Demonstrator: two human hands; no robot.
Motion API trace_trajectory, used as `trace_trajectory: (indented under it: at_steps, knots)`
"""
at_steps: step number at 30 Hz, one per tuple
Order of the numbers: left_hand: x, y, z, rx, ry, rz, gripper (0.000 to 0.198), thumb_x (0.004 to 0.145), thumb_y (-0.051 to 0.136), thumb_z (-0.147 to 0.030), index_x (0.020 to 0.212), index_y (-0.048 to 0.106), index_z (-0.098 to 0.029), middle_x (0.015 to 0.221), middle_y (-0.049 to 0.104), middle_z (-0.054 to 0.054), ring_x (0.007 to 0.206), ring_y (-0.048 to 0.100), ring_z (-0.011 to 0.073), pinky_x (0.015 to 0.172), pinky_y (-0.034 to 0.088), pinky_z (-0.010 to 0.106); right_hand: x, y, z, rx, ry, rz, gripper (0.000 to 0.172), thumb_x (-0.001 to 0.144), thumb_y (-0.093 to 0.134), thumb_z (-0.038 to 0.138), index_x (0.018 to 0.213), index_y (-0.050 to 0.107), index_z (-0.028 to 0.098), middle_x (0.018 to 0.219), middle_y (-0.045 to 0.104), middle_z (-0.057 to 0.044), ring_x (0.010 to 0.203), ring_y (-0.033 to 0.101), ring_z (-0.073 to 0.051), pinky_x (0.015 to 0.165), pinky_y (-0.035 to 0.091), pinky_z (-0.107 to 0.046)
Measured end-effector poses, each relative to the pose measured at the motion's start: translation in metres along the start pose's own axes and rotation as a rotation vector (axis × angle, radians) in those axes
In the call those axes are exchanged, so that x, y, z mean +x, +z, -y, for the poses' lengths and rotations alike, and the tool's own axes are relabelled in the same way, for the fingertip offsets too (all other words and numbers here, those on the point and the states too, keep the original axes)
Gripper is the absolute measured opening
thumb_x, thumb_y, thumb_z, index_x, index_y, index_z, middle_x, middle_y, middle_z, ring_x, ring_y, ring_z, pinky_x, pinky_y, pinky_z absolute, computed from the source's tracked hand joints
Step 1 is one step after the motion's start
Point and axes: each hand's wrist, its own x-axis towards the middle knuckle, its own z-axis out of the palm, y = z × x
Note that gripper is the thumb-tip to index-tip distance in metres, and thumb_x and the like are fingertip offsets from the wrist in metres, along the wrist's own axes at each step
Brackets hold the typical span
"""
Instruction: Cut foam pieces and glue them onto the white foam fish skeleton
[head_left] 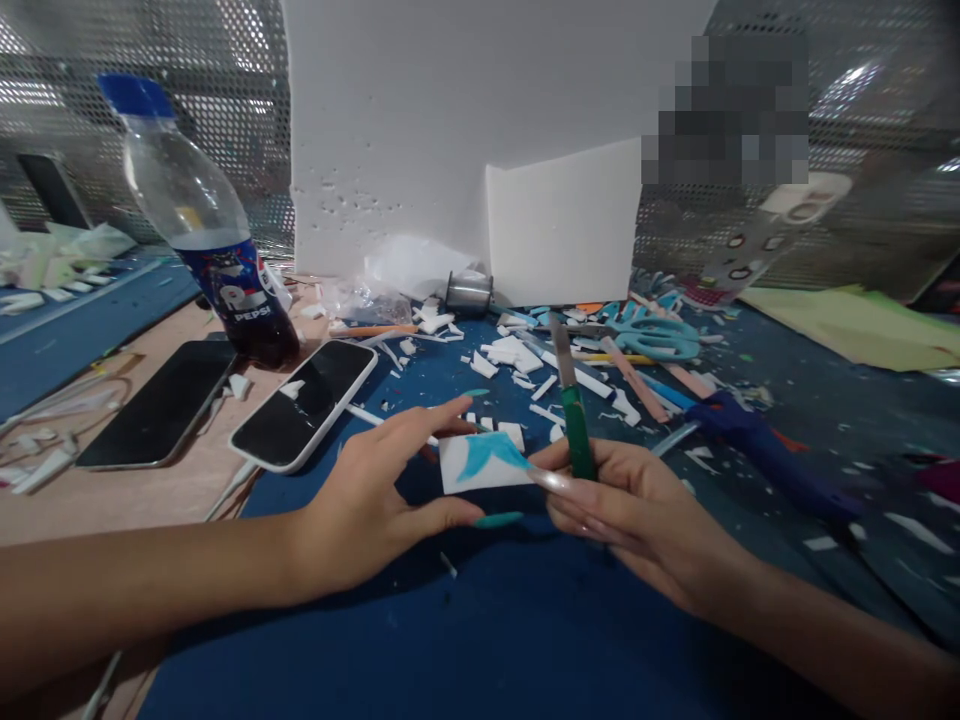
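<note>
A small white foam piece (456, 470) with a bright blue painted shape is held low over the blue tabletop. Its right corner is pinched between the thumb and fingers of my right hand (634, 510). That same hand grips a craft knife (574, 420) by its green handle, the blade pointing up and away. My left hand (375, 490) is open at the left of the foam piece, thumb and fingers spread apart around its left end. Long blue-green nails show on the left hand. Some of the right fingers are hidden behind the knife and palm.
White foam scraps (514, 355), blue-handled scissors (652, 335) and a blue glue gun (765, 455) lie beyond my hands. At left are two phones (304, 410) and a Pepsi bottle (225, 270). Large white foam boards (562, 225) stand behind.
</note>
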Motion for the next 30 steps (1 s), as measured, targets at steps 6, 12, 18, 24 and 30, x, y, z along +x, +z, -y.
trace_trajectory:
  at_steps: [6, 12, 18, 24, 30]
  knots:
    - [0.005, -0.002, 0.004, -0.277, -0.013, 0.077, 0.060, 0.072, 0.069, -0.034, 0.126, 0.046, -0.023, 0.120, 0.059, 0.007, 0.109, 0.056, 0.0203, 0.091, 0.045, 0.030, 0.001, 0.002, -0.001, 0.216, 0.009, 0.093, 0.018, 0.070, 0.071, 0.029, 0.077, 0.063, 0.015, 0.041, 0.033, 0.011, 0.037, 0.019, 0.000, 0.042, 0.019, -0.020]
    - [0.003, -0.005, 0.004, -0.207, 0.121, 0.134, 0.041, 0.087, 0.051, -0.031, 0.127, 0.047, -0.022, 0.120, 0.058, 0.010, 0.108, 0.054, 0.0206, 0.093, 0.044, 0.034, 0.006, -0.001, 0.003, 0.277, 0.000, 0.037, 0.017, 0.071, 0.070, 0.028, 0.073, 0.060, 0.015, 0.044, 0.031, 0.010, 0.041, 0.016, -0.002, 0.041, 0.017, -0.018]
    - [0.002, 0.002, 0.006, -0.047, 0.116, 0.165, 0.062, 0.080, 0.055, -0.041, 0.135, 0.033, -0.022, 0.123, 0.050, 0.013, 0.112, 0.050, 0.0226, 0.093, 0.045, 0.036, 0.007, -0.001, 0.003, 0.252, 0.055, 0.072, 0.022, 0.071, 0.071, 0.031, 0.071, 0.056, 0.015, 0.047, 0.031, 0.010, 0.043, 0.016, -0.003, 0.041, 0.020, -0.017]
    - [0.004, 0.004, 0.003, 0.051, 0.232, 0.241, 0.070, 0.079, 0.057, -0.039, 0.138, 0.023, -0.022, 0.133, 0.038, 0.017, 0.124, 0.038, 0.0268, 0.100, 0.039, 0.042, 0.001, 0.010, -0.003, 0.165, 0.201, 0.212, 0.029, 0.068, 0.073, 0.036, 0.079, 0.060, 0.013, 0.060, 0.046, 0.005, 0.049, 0.032, -0.003, 0.047, 0.026, -0.018]
    - [0.003, 0.002, 0.003, -0.056, 0.158, 0.223, 0.083, 0.069, 0.067, -0.043, 0.138, 0.022, -0.028, 0.133, 0.039, 0.013, 0.122, 0.040, 0.0282, 0.100, 0.038, 0.046, 0.000, 0.008, -0.008, 0.078, 0.202, 0.242, 0.033, 0.070, 0.069, 0.044, 0.074, 0.057, 0.013, 0.053, 0.040, 0.007, 0.044, 0.025, -0.002, 0.044, 0.019, -0.020]
